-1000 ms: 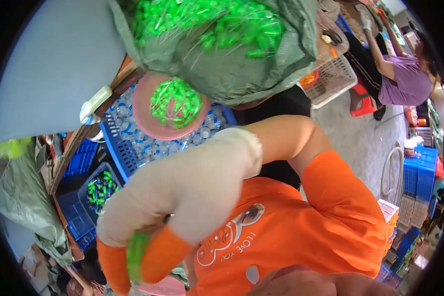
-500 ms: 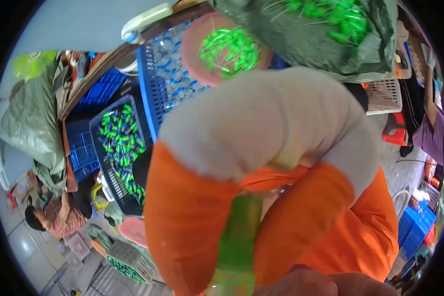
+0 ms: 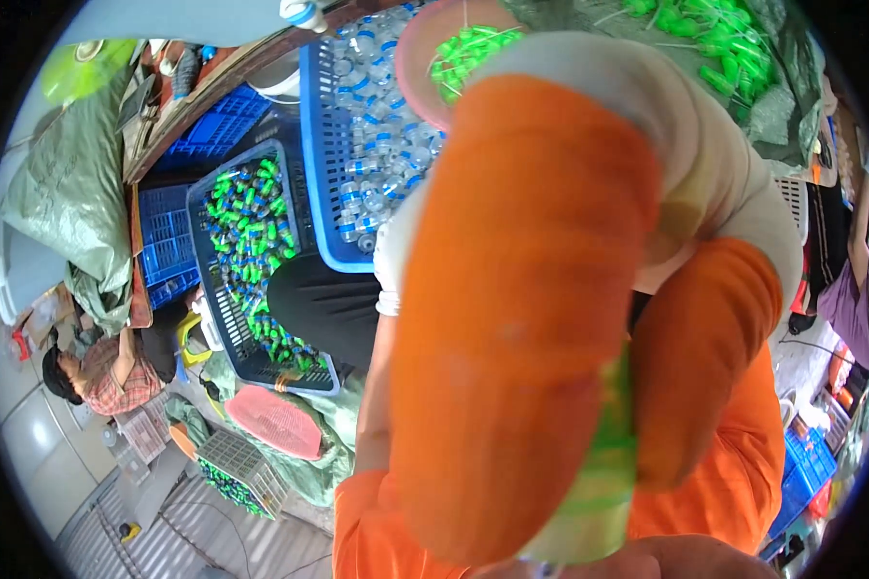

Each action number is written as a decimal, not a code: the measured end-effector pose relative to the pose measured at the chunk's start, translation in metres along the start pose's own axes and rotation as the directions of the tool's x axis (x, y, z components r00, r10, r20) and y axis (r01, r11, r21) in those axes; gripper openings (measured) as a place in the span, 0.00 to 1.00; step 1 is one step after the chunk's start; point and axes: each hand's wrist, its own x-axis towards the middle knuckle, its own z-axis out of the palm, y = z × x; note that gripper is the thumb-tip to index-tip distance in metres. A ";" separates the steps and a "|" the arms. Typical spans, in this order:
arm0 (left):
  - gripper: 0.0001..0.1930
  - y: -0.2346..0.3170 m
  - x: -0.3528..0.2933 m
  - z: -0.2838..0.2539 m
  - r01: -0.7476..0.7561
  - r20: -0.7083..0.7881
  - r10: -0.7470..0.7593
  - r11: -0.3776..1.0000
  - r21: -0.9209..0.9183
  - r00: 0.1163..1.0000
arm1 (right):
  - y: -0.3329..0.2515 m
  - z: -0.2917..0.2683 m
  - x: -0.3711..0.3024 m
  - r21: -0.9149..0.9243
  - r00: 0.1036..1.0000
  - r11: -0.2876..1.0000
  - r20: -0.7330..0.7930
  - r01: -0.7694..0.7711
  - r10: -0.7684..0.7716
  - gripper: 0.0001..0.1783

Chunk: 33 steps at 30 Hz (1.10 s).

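A gloved hand fills the middle of the head view, very close and blurred. I take it for my left hand (image 3: 541,289), since a bare left forearm (image 3: 375,415) with a white cuff (image 3: 387,270) rises beside it at the left. The glove is grey with orange fingers, and two of them bend down toward me. Between them sits a green, partly see-through piece (image 3: 615,434), paler at its lower end; its kind cannot be made out. The fingers hide most of it. My right hand does not show.
Ahead stands a blue crate (image 3: 323,164) of small clear blue-banded bottles, with a pink bowl (image 3: 417,68) of green pieces. A dark basket (image 3: 237,333) holds green-topped ones. More green pieces lie on a green sheet (image 3: 637,53). Two other people (image 3: 121,381) are at the sides.
The gloved hand has swung right with the green piece, and its nearer orange finger looms larger. My left forearm and cuff have come into sight. The surroundings have shifted slightly.
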 end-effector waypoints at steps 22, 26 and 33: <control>0.13 0.054 0.028 -0.042 0.060 0.217 0.013 0.943 -0.327 0.976 | 0.007 -0.005 -0.024 -0.022 0.995 0.999 -0.094 0.023 -0.025 0.16; 0.13 0.001 0.013 -0.010 -0.019 -0.002 0.019 0.992 -0.125 1.000 | 0.013 -0.006 -0.015 -0.007 0.997 0.999 -0.063 0.037 -0.037 0.16; 0.11 -0.049 -0.005 -0.034 0.285 0.121 -0.258 0.850 -0.443 0.959 | 0.012 -0.009 -0.026 -0.027 0.991 0.999 -0.129 0.042 -0.046 0.16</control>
